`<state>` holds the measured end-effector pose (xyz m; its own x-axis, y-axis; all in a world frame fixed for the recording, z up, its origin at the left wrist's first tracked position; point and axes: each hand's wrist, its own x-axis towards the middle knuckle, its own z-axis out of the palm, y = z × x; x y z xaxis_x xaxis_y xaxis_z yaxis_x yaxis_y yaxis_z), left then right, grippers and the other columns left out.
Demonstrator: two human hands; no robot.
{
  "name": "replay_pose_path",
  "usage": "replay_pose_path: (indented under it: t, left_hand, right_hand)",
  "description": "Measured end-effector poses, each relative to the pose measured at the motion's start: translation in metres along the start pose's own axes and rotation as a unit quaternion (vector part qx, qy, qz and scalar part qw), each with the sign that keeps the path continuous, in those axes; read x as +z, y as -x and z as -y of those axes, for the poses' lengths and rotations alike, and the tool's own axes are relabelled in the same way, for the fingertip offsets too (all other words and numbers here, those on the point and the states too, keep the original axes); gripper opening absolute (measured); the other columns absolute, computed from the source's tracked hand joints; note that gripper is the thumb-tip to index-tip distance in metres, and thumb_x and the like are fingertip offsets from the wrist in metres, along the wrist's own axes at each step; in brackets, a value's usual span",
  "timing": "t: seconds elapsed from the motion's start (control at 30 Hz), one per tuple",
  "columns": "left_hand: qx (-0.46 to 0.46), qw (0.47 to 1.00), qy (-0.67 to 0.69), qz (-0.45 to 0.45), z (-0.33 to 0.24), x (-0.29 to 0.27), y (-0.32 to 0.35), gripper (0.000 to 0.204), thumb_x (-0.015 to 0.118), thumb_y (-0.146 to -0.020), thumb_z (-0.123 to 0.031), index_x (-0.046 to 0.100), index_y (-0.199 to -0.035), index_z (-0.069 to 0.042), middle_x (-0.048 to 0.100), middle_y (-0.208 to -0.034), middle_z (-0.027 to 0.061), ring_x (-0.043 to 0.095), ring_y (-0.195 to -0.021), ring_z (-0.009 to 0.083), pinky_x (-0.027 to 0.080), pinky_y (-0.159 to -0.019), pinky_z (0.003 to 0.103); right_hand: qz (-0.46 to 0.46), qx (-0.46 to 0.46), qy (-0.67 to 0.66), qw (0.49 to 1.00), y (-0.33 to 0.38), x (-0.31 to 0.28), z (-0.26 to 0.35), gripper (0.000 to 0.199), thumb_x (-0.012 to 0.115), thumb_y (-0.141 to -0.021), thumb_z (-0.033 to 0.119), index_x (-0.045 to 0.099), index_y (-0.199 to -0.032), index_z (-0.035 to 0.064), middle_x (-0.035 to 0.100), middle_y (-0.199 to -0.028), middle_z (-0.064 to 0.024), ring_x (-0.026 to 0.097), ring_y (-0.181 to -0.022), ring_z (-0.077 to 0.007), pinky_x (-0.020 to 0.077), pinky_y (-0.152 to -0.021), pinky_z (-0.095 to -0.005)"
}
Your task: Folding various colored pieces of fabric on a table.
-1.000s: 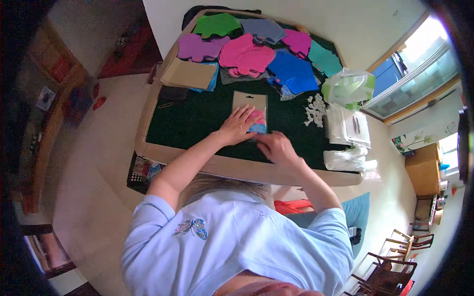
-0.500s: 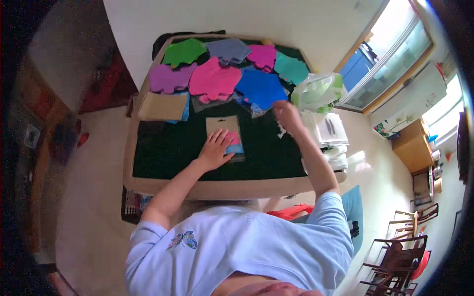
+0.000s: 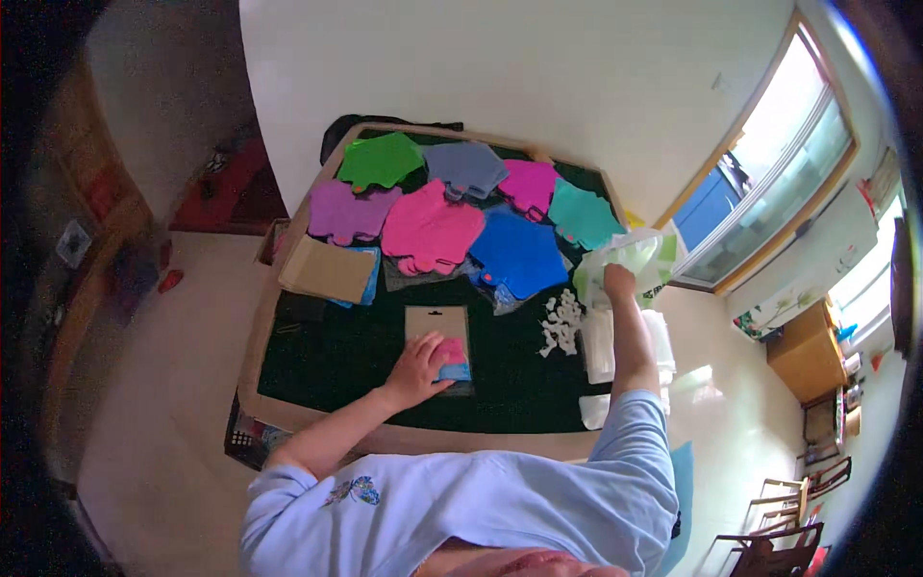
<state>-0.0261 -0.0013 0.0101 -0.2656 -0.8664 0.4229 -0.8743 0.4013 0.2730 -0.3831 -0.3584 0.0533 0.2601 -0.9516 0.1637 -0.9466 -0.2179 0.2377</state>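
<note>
1. The left hand (image 3: 415,370) lies flat and spread, palm down, on the near end of a tan backing card (image 3: 438,338). Small pink and blue pieces (image 3: 452,362) sit under and just beside its fingertips. It presses rather than grasps; nothing is closed in it.

2. The card's long axis runs away from that hand, toward the far side of the dark green table mat (image 3: 327,356). Its free end points at the fan of coloured felt shapes (image 3: 430,231) lying well beyond the fingers.

3. A heap of small white pieces (image 3: 560,322) lies to the right of the card, between the two hands, and somewhat nearer the right one.

4. The right hand (image 3: 618,282) is stretched out at the mouth of a pale green plastic bag (image 3: 642,258) at the mat's right edge. The bag's folds cover the fingers, so I cannot tell whether they pinch the bag, hold something inside it, or are simply open.

5. So the card lies under the left hand and well apart from the right, to that hand's near left. The stack of clear packets (image 3: 601,341) sits just below the right wrist.
</note>
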Motion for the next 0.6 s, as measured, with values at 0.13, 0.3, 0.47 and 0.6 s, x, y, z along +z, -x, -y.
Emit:
replay_pose_path:
  t: [0.13, 0.3, 0.47, 0.6]
  left_hand:
    - [-0.037, 0.999, 0.025, 0.009, -0.003, 0.001, 0.003, 0.048, 0.07, -0.066, -0.031, 0.053, -0.1, -0.001, 0.042, -0.124, 0.0193, 0.04, -0.115, 0.0333, 0.037, -0.095, 0.042]
    - [0.022, 0.998, -0.06, 0.019, -0.001, -0.004, 0.006, 0.043, 0.062, -0.073, -0.024, 0.052, -0.107, 0.001, 0.046, -0.121, 0.0225, 0.044, -0.113, 0.0355, 0.042, -0.092, 0.039]
    - [0.073, 0.985, -0.115, 0.109, 0.008, -0.009, 0.011, 0.042, 0.043, -0.081, -0.012, 0.044, -0.121, 0.003, 0.039, -0.13, 0.0246, 0.037, -0.122, 0.0369, 0.039, -0.096, 0.041]
    - [0.06, 0.987, -0.061, 0.135, 0.009, -0.012, 0.009, 0.039, 0.044, -0.082, -0.012, 0.047, -0.118, 0.001, 0.039, -0.128, 0.0252, 0.038, -0.121, 0.0374, 0.04, -0.095, 0.041]
  right_hand:
    - [-0.006, -0.046, 0.015, 0.999, -0.013, 0.013, -0.01, 0.017, 0.048, -0.078, 0.017, 0.062, -0.082, 0.0074, 0.064, -0.084, -0.0149, 0.063, -0.078, -0.0304, 0.0501, -0.069, -0.0433]
    - [0.022, -0.07, -0.039, 0.997, -0.017, 0.028, -0.018, 0.015, 0.048, -0.077, 0.017, 0.06, -0.083, 0.0095, 0.062, -0.086, -0.0152, 0.061, -0.079, -0.0343, 0.0488, -0.067, -0.0446]
    - [-0.099, -0.086, -0.078, 0.988, -0.007, 0.009, -0.016, 0.018, 0.043, -0.083, 0.023, 0.056, -0.084, 0.0099, 0.06, -0.083, -0.0153, 0.06, -0.079, -0.0343, 0.0471, -0.067, -0.0463]
    - [-0.18, -0.047, -0.19, 0.964, 0.013, -0.025, -0.013, 0.017, 0.046, -0.087, 0.022, 0.058, -0.09, 0.0103, 0.062, -0.088, -0.0163, 0.061, -0.078, -0.0329, 0.0471, -0.067, -0.0423]
